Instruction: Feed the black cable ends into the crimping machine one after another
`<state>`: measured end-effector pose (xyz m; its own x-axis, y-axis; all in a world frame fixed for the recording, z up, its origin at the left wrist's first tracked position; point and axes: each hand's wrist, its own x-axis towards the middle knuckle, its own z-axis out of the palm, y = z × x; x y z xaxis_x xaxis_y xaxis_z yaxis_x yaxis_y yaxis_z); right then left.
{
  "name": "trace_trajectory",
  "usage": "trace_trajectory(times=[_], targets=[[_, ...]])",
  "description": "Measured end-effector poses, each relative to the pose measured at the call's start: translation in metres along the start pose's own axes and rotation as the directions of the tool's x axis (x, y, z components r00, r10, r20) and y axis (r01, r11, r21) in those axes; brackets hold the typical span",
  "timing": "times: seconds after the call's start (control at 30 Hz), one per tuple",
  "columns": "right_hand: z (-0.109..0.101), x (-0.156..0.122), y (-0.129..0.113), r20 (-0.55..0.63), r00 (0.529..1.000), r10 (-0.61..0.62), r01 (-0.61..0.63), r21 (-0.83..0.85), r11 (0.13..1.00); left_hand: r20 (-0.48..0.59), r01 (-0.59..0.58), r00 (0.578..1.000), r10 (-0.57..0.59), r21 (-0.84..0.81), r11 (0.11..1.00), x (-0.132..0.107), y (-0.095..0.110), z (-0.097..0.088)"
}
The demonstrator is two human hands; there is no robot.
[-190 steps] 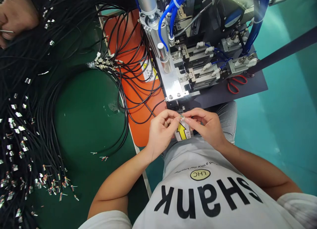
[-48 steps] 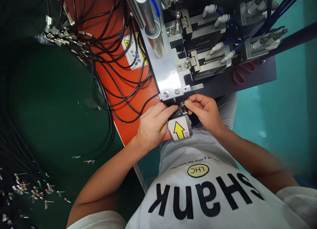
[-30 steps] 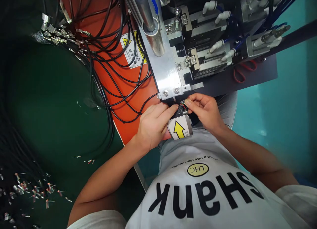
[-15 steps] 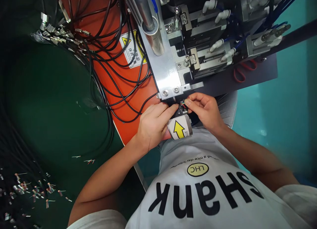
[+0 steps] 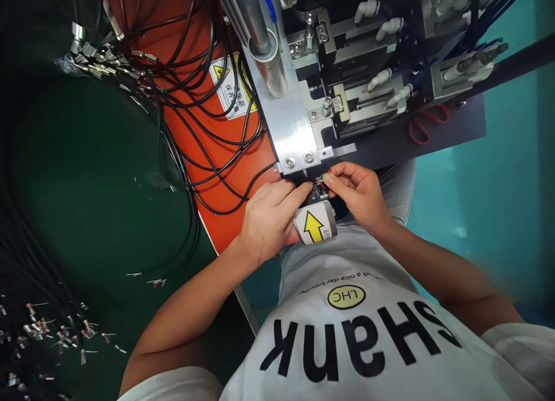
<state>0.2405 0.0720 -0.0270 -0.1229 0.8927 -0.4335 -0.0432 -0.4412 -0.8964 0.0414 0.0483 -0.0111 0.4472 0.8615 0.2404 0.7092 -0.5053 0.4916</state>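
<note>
My left hand (image 5: pixel 269 216) and my right hand (image 5: pixel 358 194) meet at the front of a metal machine (image 5: pixel 299 129), just under its silver plate. Both pinch the end of a thin black cable, whose stripped coloured wires (image 5: pixel 321 183) show between my fingertips at the machine's slot. A small block with a yellow arrow label (image 5: pixel 315 224) sits directly below my fingers. The cable's run is hidden under my left hand.
Black cables (image 5: pixel 203 117) with metal ends loop over an orange mat (image 5: pixel 225 158) on the left. More cable ends (image 5: pixel 56 334) lie on the green table (image 5: pixel 87 187). Red-handled scissors (image 5: pixel 427 126) rest on the dark machine base at the right.
Since 6.3 s ago my view moved closer and both hands moved up from the arrow label to the machine's slot. Over the last second nothing has visibly shifted.
</note>
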Motion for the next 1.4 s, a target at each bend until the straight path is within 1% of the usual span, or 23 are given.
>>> trace_trajectory(times=[0.13, 0.33, 0.5, 0.6, 0.7, 0.77, 0.83, 0.93, 1.03, 1.13, 1.17, 1.2, 1.23, 1.27, 1.3, 1.33, 1.37, 1.4], targets=[[0.0, 0.0, 0.002, 0.006, 1.0, -0.021, 0.022, -0.012, 1.0, 0.004, -0.006, 1.0, 0.006, 0.021, 1.0, -0.001, -0.001, 0.0], [0.0, -0.001, 0.005, 0.003, 0.993, -0.115, 0.115, -0.077, 0.99, 0.023, -0.014, 1.0, 0.012, 0.06, 0.998, -0.003, -0.003, 0.001], [0.001, 0.0, 0.006, 0.003, 0.992, -0.124, 0.123, -0.117, 0.985, 0.047, -0.028, 0.999, 0.024, 0.096, 0.995, -0.004, -0.003, 0.002], [0.003, -0.002, 0.006, -0.021, 0.989, -0.145, 0.138, -0.208, 0.968, 0.047, -0.046, 0.998, 0.041, 0.12, 0.992, -0.004, -0.003, 0.003], [0.006, -0.004, 0.004, -0.057, 0.978, -0.201, 0.166, -0.374, 0.913, 0.035, -0.072, 0.997, 0.068, 0.143, 0.987, -0.004, -0.003, 0.005], [0.006, -0.004, 0.002, -0.064, 0.975, -0.212, 0.164, -0.43, 0.888, 0.027, -0.074, 0.997, 0.07, 0.155, 0.985, -0.005, -0.002, 0.006], [0.005, -0.003, 0.001, -0.064, 0.985, -0.16, 0.122, -0.398, 0.909, 0.026, -0.063, 0.998, 0.06, 0.157, 0.986, -0.005, -0.002, 0.006], [-0.002, -0.001, 0.002, 0.003, 1.0, -0.03, 0.03, -0.231, 0.972, 0.035, -0.048, 0.998, 0.043, 0.146, 0.988, -0.004, -0.001, 0.005], [-0.007, -0.005, 0.007, 0.049, 0.999, 0.02, -0.015, -0.103, 0.995, 0.038, -0.055, 0.998, 0.051, 0.122, 0.991, -0.003, 0.0, 0.003], [-0.004, -0.015, 0.012, 0.032, 0.998, 0.045, -0.042, -0.095, 0.995, 0.039, -0.062, 0.998, 0.058, 0.112, 0.992, -0.003, 0.0, 0.002], [-0.002, -0.018, 0.012, 0.016, 1.0, 0.027, -0.025, -0.125, 0.992, 0.04, -0.058, 0.998, 0.054, 0.115, 0.992, -0.003, 0.0, 0.001], [0.001, -0.021, 0.011, -0.007, 1.0, -0.021, 0.019, -0.187, 0.982, 0.04, -0.055, 0.998, 0.051, 0.12, 0.991, -0.003, 0.001, 0.001], [0.003, -0.024, 0.009, -0.036, 0.994, -0.1, 0.086, -0.282, 0.955, 0.036, -0.053, 0.998, 0.049, 0.127, 0.991, -0.003, 0.001, 0.001], [0.005, -0.026, 0.005, -0.053, 0.978, -0.2, 0.163, -0.403, 0.9, 0.03, -0.054, 0.998, 0.05, 0.131, 0.99, -0.003, 0.001, 0.001], [0.006, -0.028, 0.0, -0.043, 0.952, -0.304, 0.236, -0.531, 0.814, 0.023, -0.057, 0.998, 0.054, 0.133, 0.99, -0.003, 0.001, 0.001], [0.006, -0.029, -0.005, -0.007, 0.921, -0.39, 0.294, -0.643, 0.707, 0.016, -0.061, 0.998, 0.059, 0.133, 0.989, -0.003, 0.001, 0.001], [0.006, -0.029, -0.01, 0.043, 0.893, -0.448, 0.336, -0.725, 0.601, 0.012, -0.064, 0.998, 0.063, 0.132, 0.989, -0.003, 0.001, 0.001], [0.005, -0.028, -0.015, 0.093, 0.873, -0.479, 0.365, -0.776, 0.514, 0.01, -0.065, 0.998, 0.064, 0.13, 0.989, -0.004, 0.001, 0.001]])
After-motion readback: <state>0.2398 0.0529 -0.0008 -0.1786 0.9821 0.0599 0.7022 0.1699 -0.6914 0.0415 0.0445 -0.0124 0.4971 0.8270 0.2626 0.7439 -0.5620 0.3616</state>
